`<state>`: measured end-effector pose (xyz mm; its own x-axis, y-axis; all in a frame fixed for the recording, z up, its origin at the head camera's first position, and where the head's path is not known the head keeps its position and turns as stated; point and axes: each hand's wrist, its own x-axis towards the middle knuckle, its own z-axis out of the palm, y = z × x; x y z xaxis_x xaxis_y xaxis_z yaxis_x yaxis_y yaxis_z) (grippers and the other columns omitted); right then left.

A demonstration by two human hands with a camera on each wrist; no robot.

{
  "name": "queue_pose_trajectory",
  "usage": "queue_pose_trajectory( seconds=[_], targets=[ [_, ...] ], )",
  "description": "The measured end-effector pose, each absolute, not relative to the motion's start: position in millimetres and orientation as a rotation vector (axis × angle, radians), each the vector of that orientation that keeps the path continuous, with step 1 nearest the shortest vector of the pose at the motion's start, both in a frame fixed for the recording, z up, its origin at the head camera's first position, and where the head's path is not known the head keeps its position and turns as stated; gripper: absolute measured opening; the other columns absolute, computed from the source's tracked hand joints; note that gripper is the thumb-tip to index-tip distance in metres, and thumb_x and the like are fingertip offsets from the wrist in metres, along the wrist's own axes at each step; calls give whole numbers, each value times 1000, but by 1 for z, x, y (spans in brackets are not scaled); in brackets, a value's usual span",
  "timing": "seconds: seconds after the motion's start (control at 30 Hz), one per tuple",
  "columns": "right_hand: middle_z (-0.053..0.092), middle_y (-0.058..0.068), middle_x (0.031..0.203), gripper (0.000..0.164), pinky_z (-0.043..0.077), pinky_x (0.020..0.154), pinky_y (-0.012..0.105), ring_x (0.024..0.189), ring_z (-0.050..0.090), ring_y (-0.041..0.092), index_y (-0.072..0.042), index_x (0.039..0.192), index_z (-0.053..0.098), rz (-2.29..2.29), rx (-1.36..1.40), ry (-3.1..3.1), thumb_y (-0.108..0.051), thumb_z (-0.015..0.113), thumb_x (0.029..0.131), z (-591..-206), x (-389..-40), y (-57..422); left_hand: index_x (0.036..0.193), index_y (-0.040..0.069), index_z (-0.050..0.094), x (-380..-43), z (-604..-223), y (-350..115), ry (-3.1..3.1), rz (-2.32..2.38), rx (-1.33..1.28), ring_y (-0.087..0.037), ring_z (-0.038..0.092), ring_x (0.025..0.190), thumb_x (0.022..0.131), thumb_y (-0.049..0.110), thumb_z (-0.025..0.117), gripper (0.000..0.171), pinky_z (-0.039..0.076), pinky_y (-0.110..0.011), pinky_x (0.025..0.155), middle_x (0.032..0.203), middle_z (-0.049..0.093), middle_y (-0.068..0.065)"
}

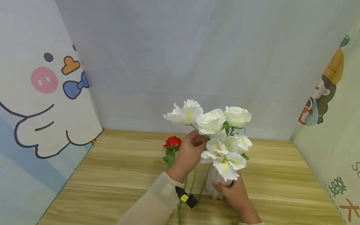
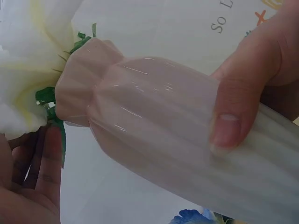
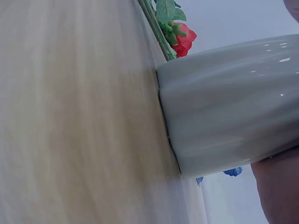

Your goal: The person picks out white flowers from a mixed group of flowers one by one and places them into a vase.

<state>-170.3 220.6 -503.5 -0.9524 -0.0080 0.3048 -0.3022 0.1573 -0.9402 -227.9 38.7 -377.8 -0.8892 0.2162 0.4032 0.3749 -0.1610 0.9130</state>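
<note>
A white ribbed vase (image 1: pixel 215 182) stands upright on the table, with several white artificial flowers (image 1: pixel 225 147) spreading above its mouth. My right hand (image 1: pixel 237 193) grips the vase's side, its thumb (image 2: pixel 231 121) lying along the glossy ribs. My left hand (image 1: pixel 191 153) is at the left of the bunch, thumb and fingers curled together at a flower stem, just below a ruffled white flower (image 1: pixel 184 113) that leans left. The blooms partly hide those fingertips. In the left wrist view, the left fingers (image 2: pixel 46 163) are beside green leaves at the vase's mouth.
Left of the vase, a red rose (image 1: pixel 172 142) lies on the wooden table (image 1: pixel 118 175), with green stems (image 1: pixel 180 212) running toward the front edge. Blue petals (image 2: pixel 189 217) show beyond the vase in the wrist views. Printed cloth walls enclose the back and sides.
</note>
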Motion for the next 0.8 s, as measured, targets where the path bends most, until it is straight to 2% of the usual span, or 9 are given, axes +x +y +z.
queue_pose_trajectory(
  seconds=[0.27,0.4,0.5,0.7,0.8],
  targets=[
    [45,5,126,82,43,89,29,110,48,22,-15,138,30,1891,306,-2210,-1,78,72,-481,-160,214,96,-6,55,-223,-381,42,-1963,-2344,-721,-11,58,74,87,-1,61,11,49,-23,61,82,61,-3],
    [46,4,127,81,44,89,29,111,49,22,-16,137,33,1886,290,-2216,-1,79,72,-488,-163,215,97,-7,53,-221,-386,46,-1927,-2397,-786,-12,57,77,88,0,59,12,48,-24,63,87,60,-3],
    [48,3,125,80,45,88,29,109,50,21,-19,136,35,1879,272,-2215,-2,79,72,-497,-167,217,98,-7,55,-226,-394,48,-1939,-2365,-824,-13,58,83,88,-1,58,12,49,-25,68,92,62,-8],
    [51,5,118,74,46,85,30,103,53,21,-16,132,39,1886,275,-2187,-2,79,71,-502,-168,218,111,2,59,-237,-402,43,-2038,-2254,-806,-13,59,82,93,13,56,21,51,-27,68,100,63,-9],
    [52,6,118,74,46,84,30,103,53,21,-16,132,39,1873,284,-2185,-2,79,71,-502,-168,218,110,10,62,-240,-396,38,-2073,-2190,-735,-16,59,78,95,23,54,21,50,-31,69,92,64,-7]
  ],
)
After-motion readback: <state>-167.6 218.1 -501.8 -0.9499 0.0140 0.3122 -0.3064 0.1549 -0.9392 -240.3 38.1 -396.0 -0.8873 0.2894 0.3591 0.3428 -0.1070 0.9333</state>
